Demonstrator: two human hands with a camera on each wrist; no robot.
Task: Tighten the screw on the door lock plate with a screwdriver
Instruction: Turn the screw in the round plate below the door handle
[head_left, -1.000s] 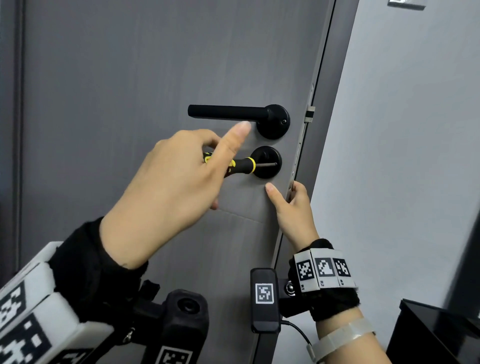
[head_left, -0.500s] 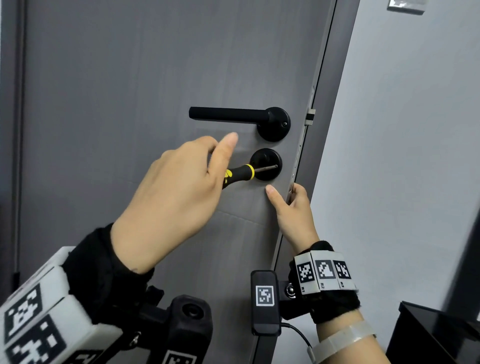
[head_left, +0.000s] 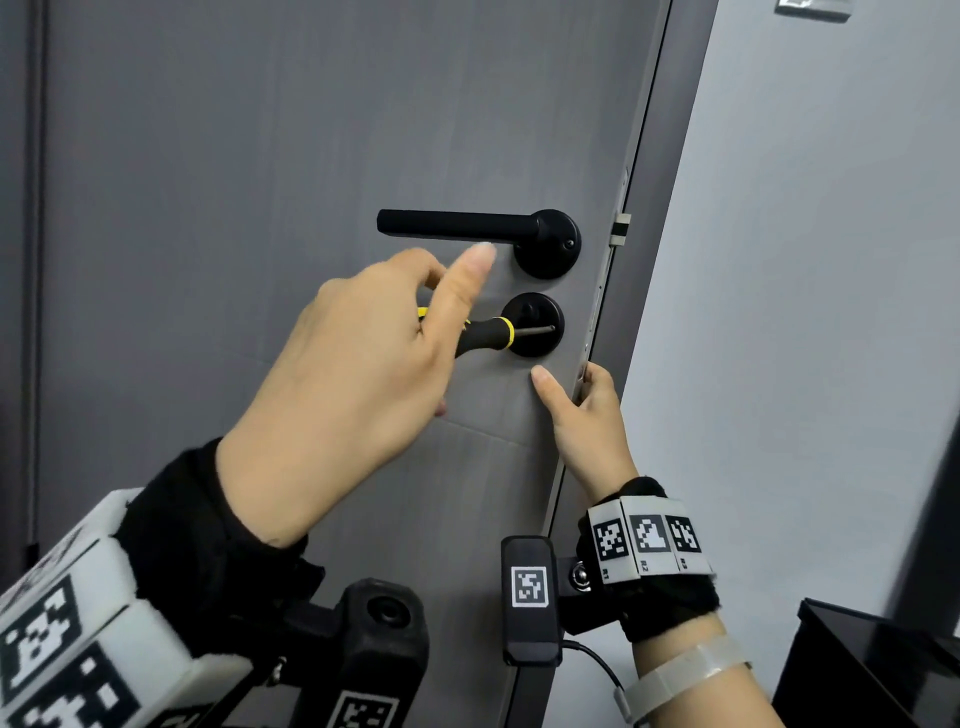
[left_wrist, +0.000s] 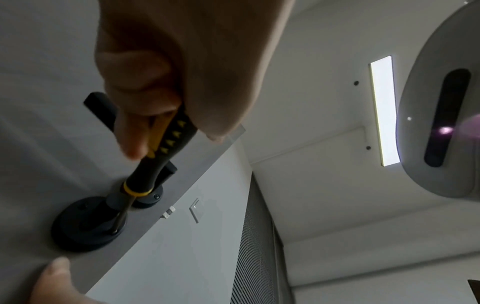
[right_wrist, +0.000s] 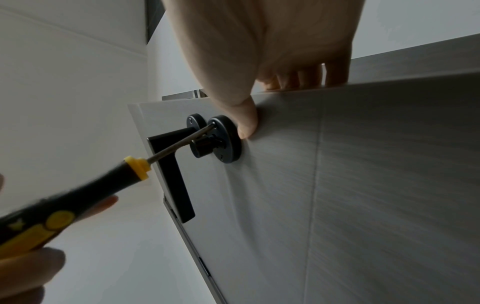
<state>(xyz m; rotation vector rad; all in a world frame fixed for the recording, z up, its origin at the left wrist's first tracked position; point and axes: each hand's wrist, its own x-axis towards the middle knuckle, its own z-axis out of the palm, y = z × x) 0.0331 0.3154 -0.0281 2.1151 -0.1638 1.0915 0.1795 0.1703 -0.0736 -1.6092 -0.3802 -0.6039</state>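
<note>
A round black lock plate (head_left: 540, 332) (left_wrist: 85, 226) (right_wrist: 228, 142) sits on the grey door (head_left: 260, 156) below the black lever handle (head_left: 457, 228). My left hand (head_left: 363, 364) grips a black and yellow screwdriver (head_left: 488, 336) (left_wrist: 161, 148) (right_wrist: 78, 203). Its metal tip rests on the right rim of the plate, on a screw too small to make out. My right hand (head_left: 582, 410) (right_wrist: 259, 51) holds the door's edge just below the plate, thumb on the door face and fingers curled round the edge.
A grey wall (head_left: 805, 312) stands right of the open door edge. A dark piece of furniture (head_left: 872, 670) sits at the lower right. The latch (head_left: 621, 228) sticks out of the door edge beside the handle.
My left hand has turned on the screwdriver handle: the thumb dropped, then rose again toward the lever. The tip stays on the plate. The right hand has not moved.
</note>
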